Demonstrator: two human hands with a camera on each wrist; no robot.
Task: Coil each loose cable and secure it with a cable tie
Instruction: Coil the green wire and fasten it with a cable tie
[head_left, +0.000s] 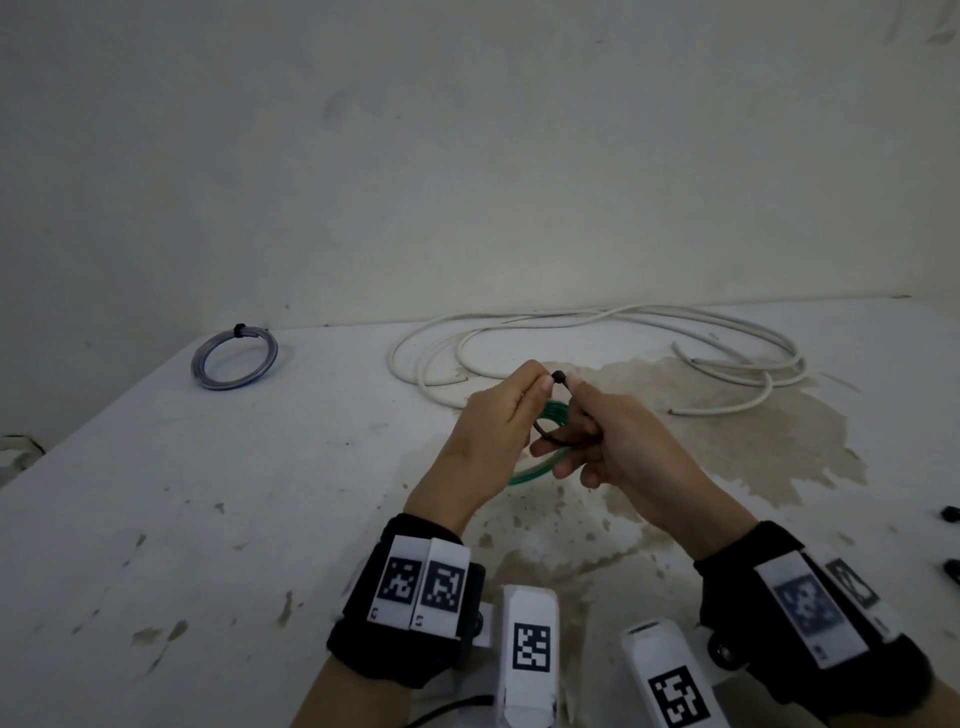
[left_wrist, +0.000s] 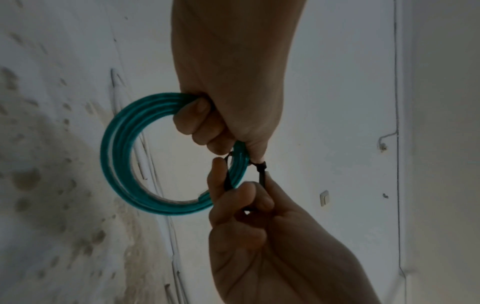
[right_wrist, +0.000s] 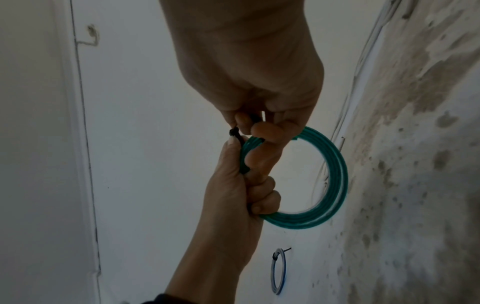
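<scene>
at far left of the head view a tied clear coil (head_left: 235, 358) lies finished, while at centre the left hand (head_left: 491, 415) grips the green cable coil (head_left: 537, 470) closed so the right hand (head_left: 618, 441) can pinch and cinch the black cable tie (head_left: 559, 376), white cable (head_left: 597, 348) loose behind.

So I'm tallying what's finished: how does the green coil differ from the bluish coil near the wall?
The green coil is held up off the table by both hands; the bluish coil lies flat on the table, untouched. The green coil's black tie is an open loop, pinched by the left hand and right hand; the bluish coil's tie sits snug. Both are wound into round coils with black ties.
</scene>
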